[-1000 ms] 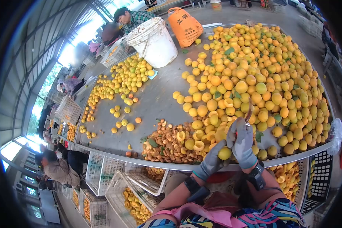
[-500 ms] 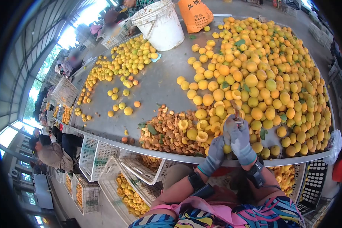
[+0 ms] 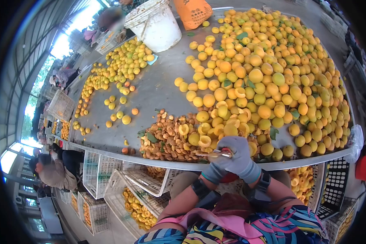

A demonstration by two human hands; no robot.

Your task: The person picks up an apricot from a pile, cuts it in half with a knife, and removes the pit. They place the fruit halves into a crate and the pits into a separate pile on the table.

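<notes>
Both hands wear grey gloves and meet at the table's near edge. My right hand (image 3: 238,156) is closed on a small metal-and-red tool (image 3: 226,152), whose end points left. Beneath and left of it is my left hand (image 3: 216,170), mostly covered by the right; what its fingers hold is hidden. Just left of the hands lies a heap of brown pits (image 3: 166,140), with several opened apricot halves (image 3: 205,141) at its right side. Whole yellow-orange apricots (image 3: 264,97) are piled beyond and to the right.
A metal table (image 3: 158,89) carries a white bucket (image 3: 156,30), an orange bag (image 3: 193,13) and smaller fruit (image 3: 126,61) at the left. Below its edge stand white crates (image 3: 99,173), one with apricot halves (image 3: 138,207), and a black crate (image 3: 333,183). A seated person (image 3: 55,168) is at left.
Both hands have moved left and down toward the table edge and come together. The tool, upright before, now points left. The view has shifted slightly.
</notes>
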